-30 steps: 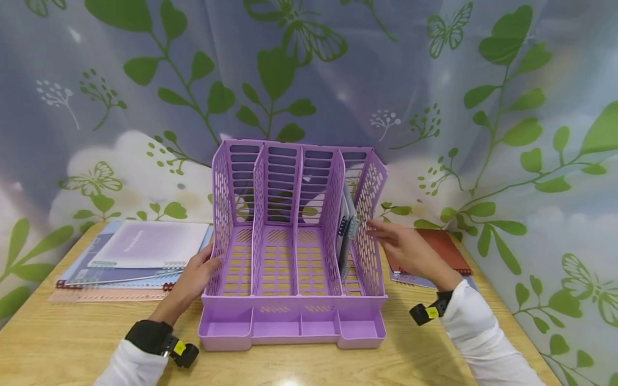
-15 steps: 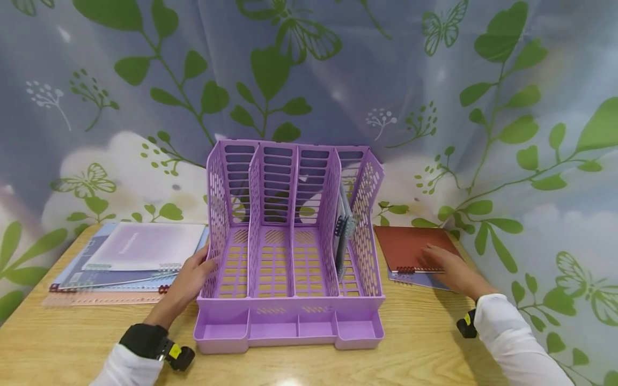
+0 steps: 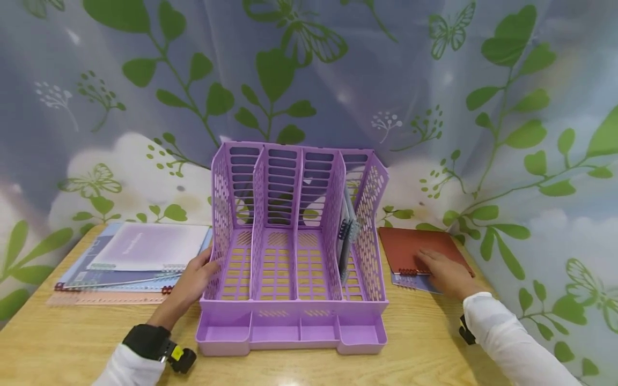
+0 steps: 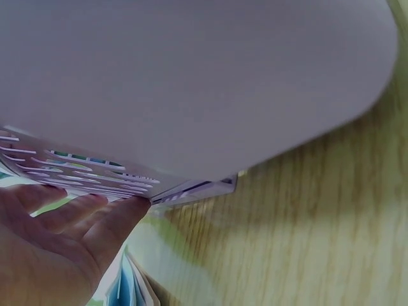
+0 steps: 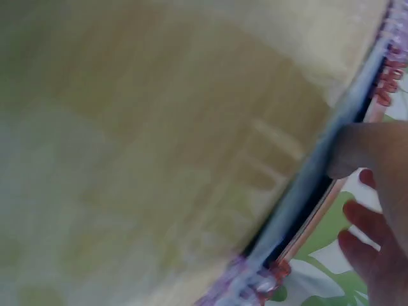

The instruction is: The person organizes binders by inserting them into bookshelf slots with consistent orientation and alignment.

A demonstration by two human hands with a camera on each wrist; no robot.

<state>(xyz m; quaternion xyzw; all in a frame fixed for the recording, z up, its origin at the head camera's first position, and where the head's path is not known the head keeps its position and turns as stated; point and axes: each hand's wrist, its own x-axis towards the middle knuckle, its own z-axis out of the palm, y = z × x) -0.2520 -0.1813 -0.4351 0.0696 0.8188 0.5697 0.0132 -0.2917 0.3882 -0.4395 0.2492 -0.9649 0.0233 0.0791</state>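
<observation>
Left hand (image 3: 193, 281) braces the purple file rack (image 3: 294, 241) with flat fingers while right hand (image 3: 446, 273) pinches the red notebook (image 3: 415, 244) near the table's right edge, looks ready for lifting into a slot.

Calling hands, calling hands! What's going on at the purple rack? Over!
Left hand steadies the purple rack at its left wall. Right hand grips the red notebook, thumb at its edge. One notebook stands in the rightmost slot. Nothing blocking.

Red spiral notebook (image 3: 419, 248) lies flat atop another, right of purple file rack (image 3: 294, 241)
</observation>
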